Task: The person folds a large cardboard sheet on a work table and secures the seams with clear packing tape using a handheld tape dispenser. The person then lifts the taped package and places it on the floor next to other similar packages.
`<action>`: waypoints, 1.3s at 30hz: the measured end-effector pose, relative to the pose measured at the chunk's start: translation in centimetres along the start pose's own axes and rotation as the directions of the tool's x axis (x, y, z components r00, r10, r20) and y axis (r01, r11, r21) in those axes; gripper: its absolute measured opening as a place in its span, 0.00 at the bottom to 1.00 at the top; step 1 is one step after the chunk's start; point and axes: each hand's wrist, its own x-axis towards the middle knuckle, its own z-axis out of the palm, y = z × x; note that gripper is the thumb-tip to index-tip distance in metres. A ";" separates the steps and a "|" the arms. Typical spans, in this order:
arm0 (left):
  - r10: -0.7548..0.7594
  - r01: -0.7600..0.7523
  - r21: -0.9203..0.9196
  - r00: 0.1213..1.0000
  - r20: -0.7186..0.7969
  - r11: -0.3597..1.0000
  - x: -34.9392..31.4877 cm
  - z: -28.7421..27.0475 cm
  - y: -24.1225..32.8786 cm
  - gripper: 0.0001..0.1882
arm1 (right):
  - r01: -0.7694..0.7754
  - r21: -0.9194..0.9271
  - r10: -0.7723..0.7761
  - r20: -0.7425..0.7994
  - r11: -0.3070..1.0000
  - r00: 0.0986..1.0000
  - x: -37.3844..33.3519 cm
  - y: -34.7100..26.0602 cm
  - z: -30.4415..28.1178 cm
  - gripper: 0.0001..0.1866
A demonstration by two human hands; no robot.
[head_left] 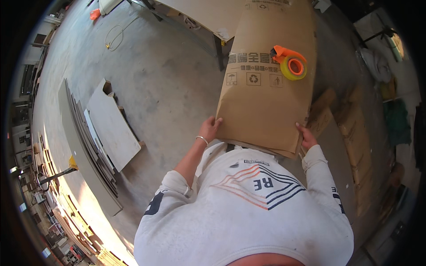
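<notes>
A long stack of flat brown cardboard sheets reaches away from my body, with dark printing and small symbols on its top face. My left hand grips the near left edge, thumb on top and the other fingers mostly out of sight beneath. At the near right corner my right hand holds the cardboard in the same way, thumb above. On top of the stack, farther off to the right, lies an orange tape dispenser loaded with a yellowish roll of tape. Neither hand touches it.
A table with dark legs stands beyond the stack. Boards and panels lie on the floor to the left. To the right, long cardboard packages lie beside the stack. A looped cord rests on the far left floor.
</notes>
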 end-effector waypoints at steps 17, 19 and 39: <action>-0.037 0.071 -0.096 0.948 0.317 0.993 -0.9 -1.5 -3.4 0.27 | 0.022 -0.018 -0.022 0.000 1.000 1.000 0.3 0.5 -0.5 0.31; -0.026 0.027 -0.001 0.940 0.341 1.000 0.2 -1.6 -3.5 0.29 | 0.052 -0.035 -0.052 -0.021 0.998 0.998 -0.1 0.4 -0.3 0.31; -0.055 0.247 -0.478 0.923 0.381 0.843 7.1 -1.4 1.4 0.25 | 0.128 -0.123 -0.130 -0.002 0.984 0.992 0.5 0.9 -1.3 0.30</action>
